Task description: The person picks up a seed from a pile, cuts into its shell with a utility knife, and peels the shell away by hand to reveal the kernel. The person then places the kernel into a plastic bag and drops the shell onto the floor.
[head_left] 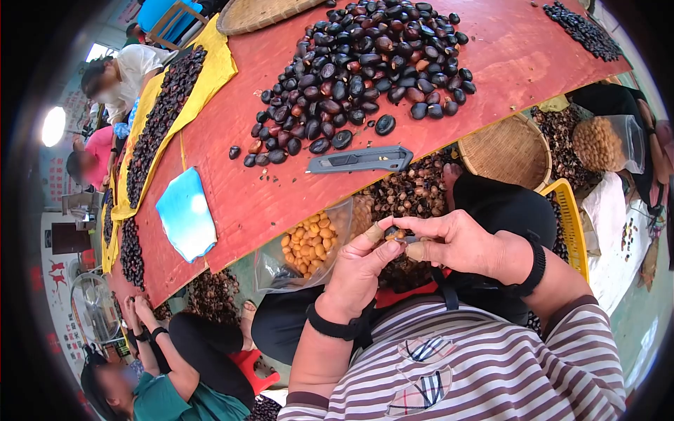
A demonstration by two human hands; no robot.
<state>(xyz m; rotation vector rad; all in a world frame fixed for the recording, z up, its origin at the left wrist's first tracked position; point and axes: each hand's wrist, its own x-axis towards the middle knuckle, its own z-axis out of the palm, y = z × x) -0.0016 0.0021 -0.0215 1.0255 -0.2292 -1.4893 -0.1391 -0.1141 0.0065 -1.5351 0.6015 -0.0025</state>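
Pinching a small dark nut (400,235) between left hand (351,277) and right hand (467,242), narrow grip; some orange kernels (309,245) bagged, big dark pile (358,77) looks undone.

Striped brown-white shirt (477,365), black wristbands (335,324).

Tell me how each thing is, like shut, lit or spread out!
Left hand: pinched on a small dark piece
Right hand: pinched on it too
Cutter knife: lying flat, blade unclear
Dark seeds: heaped
Yellow sheet: spread out, seeds on top
Orange-yellow kernels: bagged
Lamp: lit
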